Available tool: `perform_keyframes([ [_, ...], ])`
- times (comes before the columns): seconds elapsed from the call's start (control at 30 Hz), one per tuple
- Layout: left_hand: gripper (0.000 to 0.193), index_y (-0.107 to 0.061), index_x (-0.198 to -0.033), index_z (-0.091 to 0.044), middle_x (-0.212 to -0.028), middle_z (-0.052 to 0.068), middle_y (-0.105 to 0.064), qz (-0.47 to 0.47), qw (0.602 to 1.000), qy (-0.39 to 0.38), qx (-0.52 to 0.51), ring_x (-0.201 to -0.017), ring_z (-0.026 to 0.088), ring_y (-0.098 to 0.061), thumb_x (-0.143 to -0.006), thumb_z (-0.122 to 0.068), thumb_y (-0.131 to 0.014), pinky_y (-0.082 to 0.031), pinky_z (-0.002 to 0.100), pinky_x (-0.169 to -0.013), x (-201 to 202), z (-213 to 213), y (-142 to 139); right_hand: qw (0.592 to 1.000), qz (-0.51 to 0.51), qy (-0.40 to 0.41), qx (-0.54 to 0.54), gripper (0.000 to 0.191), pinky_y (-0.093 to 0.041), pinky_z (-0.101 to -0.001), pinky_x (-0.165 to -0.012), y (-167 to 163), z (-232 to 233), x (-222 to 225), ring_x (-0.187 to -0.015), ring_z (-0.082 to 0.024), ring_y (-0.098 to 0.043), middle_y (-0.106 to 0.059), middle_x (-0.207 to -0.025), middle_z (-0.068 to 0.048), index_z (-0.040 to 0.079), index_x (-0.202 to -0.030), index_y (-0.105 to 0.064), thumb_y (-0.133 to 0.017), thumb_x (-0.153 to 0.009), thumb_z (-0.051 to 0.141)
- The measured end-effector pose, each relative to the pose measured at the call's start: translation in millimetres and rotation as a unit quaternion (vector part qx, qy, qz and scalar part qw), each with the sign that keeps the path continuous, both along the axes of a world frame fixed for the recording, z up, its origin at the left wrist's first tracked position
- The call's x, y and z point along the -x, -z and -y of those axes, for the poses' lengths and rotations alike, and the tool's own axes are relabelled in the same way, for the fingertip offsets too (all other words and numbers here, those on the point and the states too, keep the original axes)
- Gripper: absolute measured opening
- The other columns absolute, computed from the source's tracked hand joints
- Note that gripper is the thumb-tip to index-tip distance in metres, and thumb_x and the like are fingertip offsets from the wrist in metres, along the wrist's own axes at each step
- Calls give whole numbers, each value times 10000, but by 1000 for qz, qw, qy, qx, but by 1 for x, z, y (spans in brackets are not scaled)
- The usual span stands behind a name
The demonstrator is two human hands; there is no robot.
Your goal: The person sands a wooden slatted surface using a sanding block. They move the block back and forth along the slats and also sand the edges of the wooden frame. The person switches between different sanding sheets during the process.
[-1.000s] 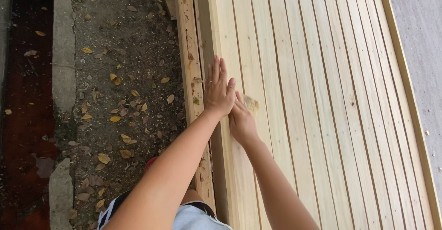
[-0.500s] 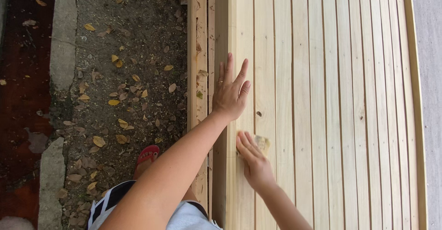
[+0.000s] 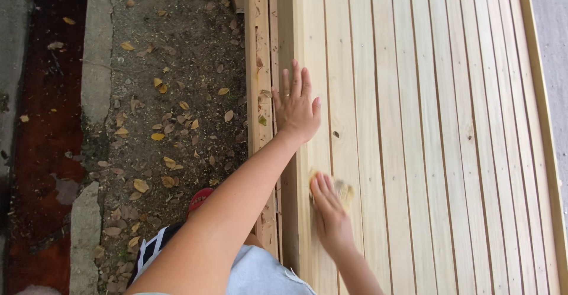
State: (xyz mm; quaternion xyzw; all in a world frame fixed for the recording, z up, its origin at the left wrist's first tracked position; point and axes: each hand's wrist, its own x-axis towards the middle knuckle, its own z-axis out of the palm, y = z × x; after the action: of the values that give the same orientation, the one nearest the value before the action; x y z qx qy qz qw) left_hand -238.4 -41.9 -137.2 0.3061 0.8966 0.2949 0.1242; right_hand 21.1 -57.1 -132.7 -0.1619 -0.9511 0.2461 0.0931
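Left hand (image 3: 296, 109): fingers spread flat, bracing the pale plank panel (image 3: 426, 123) near its left edge.
Right hand (image 3: 331, 215): fingers pressing a small yellowish sanding pad (image 3: 345, 190) onto the plank.
Advice: rub along the grain, even pressure.

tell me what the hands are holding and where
The right hand presses a small yellowish pad under its fingers against the boards. The left hand lies flat, holding nothing.

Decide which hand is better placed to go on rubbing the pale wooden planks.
Right, probably: the right hand presses a small yellowish pad on the pale wooden planks; the left hand lies flat and empty, bracing.
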Motion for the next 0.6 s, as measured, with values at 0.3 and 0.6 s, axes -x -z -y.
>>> perform_keyframes([
  [0.3,764,-35,-1634,-23,-1708,173,94,5,999,12,36,-1579,362,9,-1037,-352,-380,-83,595,-1244,-13,-16,-5,999,17,43,-19,494,-395,-452,-1177,5,-35,11,-1488,-404,-386,-474,-1551,-228,-36,-1442,-521,-546,-950,2],
  [0.6,708,-74,-1653,-62,-1726,121,83,29,999,-9,-25,-1599,330,2,-1055,-324,-351,-74,606,-1261,-21,-22,13,997,-10,64,-46,512,-377,-439,-1173,25,-136,170,-1513,-349,-340,-416,-1606,-166,34,-1508,-479,-572,-1014,136],
])
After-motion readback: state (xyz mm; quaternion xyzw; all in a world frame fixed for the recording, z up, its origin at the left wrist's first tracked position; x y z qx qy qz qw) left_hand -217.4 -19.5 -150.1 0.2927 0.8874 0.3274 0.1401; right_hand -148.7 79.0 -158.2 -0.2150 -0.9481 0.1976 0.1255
